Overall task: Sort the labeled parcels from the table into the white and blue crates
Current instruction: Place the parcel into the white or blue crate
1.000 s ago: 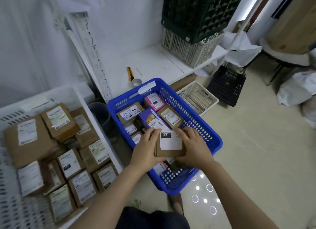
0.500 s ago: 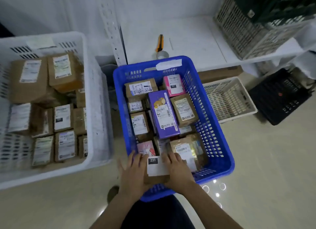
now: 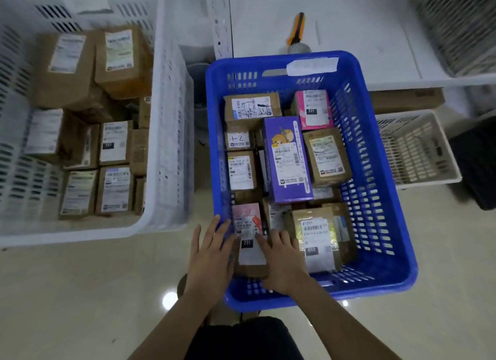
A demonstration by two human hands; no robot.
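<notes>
At 6 o'clock inside the blue crate (image 3: 389, 279), parcel 231 (image 3: 251, 256) sat between left hand (image 3: 212, 257) and right hand (image 3: 283, 263); both grips were released, straight fingers touching it.

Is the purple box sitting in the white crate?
No, the purple box lies label-up inside the blue crate, among brown parcels.

A glossy beige tiled floor (image 3: 80, 292) carries a big white crate (image 3: 166, 118) at the left, with a blue crate (image 3: 375, 287) near it. What the blue one rests on is hidden. Further right stand a small white basket (image 3: 418, 155) and a black crate (image 3: 477, 166). Behind them, a white shelf (image 3: 362, 37) bears an orange-handled knife (image 3: 296, 28) just beside a tape roll (image 3: 299, 48).
</notes>
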